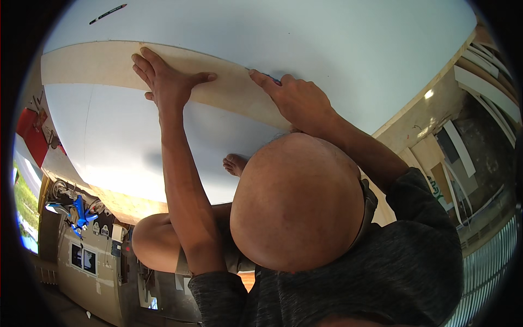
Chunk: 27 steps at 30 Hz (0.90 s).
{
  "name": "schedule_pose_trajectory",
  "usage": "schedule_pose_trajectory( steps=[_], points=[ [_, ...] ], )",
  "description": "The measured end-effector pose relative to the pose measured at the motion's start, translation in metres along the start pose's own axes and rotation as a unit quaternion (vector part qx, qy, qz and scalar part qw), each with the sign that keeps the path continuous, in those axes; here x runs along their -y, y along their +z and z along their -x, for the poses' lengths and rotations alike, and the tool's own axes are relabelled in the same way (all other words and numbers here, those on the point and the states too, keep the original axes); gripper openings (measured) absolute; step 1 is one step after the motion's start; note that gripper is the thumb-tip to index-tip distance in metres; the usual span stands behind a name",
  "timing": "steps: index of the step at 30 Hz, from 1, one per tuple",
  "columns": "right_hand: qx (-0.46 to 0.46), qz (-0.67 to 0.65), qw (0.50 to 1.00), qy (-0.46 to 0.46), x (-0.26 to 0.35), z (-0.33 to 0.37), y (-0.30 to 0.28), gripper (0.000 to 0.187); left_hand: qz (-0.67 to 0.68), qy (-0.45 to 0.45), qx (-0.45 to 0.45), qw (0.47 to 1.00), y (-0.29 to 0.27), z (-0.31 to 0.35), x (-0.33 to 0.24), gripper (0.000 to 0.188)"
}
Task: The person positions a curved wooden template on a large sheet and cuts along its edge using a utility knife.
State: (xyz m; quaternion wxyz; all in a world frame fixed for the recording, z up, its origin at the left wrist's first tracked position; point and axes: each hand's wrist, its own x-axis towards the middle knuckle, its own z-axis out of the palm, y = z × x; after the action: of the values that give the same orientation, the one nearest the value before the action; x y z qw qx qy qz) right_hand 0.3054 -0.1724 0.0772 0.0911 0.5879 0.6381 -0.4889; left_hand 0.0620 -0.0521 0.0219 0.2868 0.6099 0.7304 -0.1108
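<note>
Left hand (171, 84) lies splayed on the pale strip (234, 98); right hand (299, 101) grips a blue tool (271, 78) (mostly hidden beneath fingers (262, 80))

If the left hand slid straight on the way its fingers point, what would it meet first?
Probably the dark pencil: past the edge of the tan strip under the left hand, it lies ahead on the pale sheet, though the spread fingers make the exact line uncertain.
</note>
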Motion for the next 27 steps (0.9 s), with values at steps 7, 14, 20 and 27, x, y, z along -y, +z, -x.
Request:
schedule_pose_trajectory(
  steps=[7, 14, 20, 27],
  points=[
    [0.046, -0.004, 0.999, 0.012, -0.012, 0.024, -0.008, 0.11, 0.003, -0.003, 0.003, 1.0, -0.001, 0.001, 0.002, 0.18],
    [-0.054, -0.015, 0.998, 0.027, 0.0, -0.002, 0.004, 0.067, 0.008, 0.0, 0.001, 1.0, -0.004, 0.002, 0.001, 0.178],
    [-0.114, 0.002, 0.993, -0.027, 0.006, -0.039, 0.008, 0.049, 0.011, 0.001, -0.001, 1.0, 0.0, 0.002, 0.002, 0.177],
    [-0.079, 0.006, 0.996, -0.043, 0.02, -0.048, 0.008, 0.054, -0.004, -0.008, 0.018, 1.0, -0.004, 0.005, -0.001, 0.174]
  ],
)
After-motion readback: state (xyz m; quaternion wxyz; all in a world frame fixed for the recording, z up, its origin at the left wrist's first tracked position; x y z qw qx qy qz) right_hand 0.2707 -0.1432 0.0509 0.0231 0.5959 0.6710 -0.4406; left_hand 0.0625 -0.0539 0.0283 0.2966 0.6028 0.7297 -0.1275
